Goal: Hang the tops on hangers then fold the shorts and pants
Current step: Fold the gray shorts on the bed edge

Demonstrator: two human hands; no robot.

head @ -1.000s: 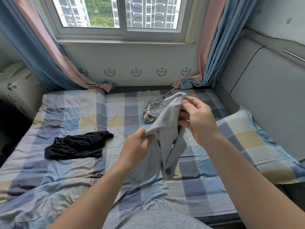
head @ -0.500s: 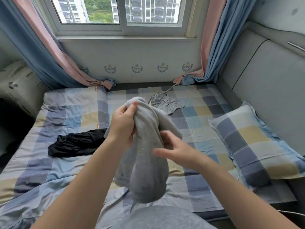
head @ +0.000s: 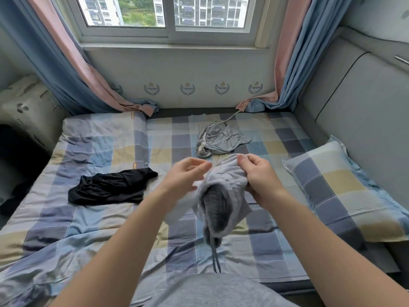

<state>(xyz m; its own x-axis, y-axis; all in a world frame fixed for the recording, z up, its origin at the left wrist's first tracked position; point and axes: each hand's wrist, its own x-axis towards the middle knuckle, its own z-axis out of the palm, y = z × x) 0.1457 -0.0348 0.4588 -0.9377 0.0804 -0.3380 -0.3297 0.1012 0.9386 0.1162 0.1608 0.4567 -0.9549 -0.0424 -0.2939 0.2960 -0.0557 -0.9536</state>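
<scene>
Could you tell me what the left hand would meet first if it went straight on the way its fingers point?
Most likely the grey garment that the right hand grips: the left hand points rightward at its bunched top edge, close by. Blur leaves the depth uncertain.

A checked bedspread (head: pixel 99 151) in blue, grey and pale yellow covers the bed, rumpled toward the near edge, and a pillow (head: pixel 345 191) in the same check lies along its right side against a grey padded panel (head: pixel 365 107). Behind the bed a sliding window (head: pixel 170 18) looks out on apartment blocks and trees, above a pale wall with a row of small blue crests (head: pixel 188 88). Blue-and-pink curtains hang at the left (head: pixel 66 69) and at the right (head: pixel 290 63), their ends pooling at the head of the bed.
</scene>
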